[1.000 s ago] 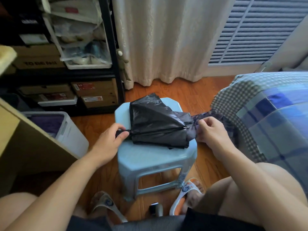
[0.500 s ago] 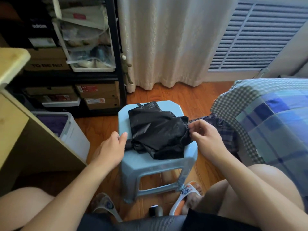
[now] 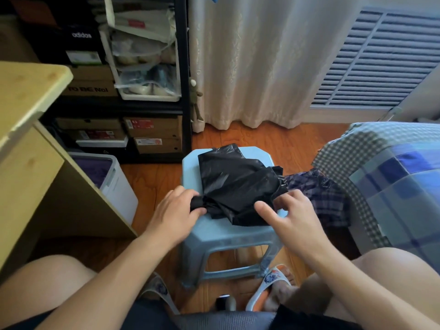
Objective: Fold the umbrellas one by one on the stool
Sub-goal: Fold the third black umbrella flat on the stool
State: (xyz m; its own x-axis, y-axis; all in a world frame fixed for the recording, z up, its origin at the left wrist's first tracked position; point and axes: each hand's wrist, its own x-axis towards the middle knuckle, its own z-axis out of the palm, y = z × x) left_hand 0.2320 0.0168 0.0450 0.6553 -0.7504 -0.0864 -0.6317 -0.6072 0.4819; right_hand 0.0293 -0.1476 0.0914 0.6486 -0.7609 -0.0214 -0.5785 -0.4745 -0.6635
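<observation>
The pale blue stool (image 3: 228, 234) stood at centre frame, the black umbrella (image 3: 235, 184) rumpled across its top. The left hand (image 3: 173, 210) gripped the handle; the right hand (image 3: 290, 215) pinched the canopy's edge, mid-fold. Next, I judged, pleats needed smoothing and wrapping

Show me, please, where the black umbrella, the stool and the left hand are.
black umbrella (image 3: 234, 184), head view, on its crumpled canopy.
stool (image 3: 221, 231), head view, on its bare seat.
left hand (image 3: 175, 209), head view, on its back.
</observation>
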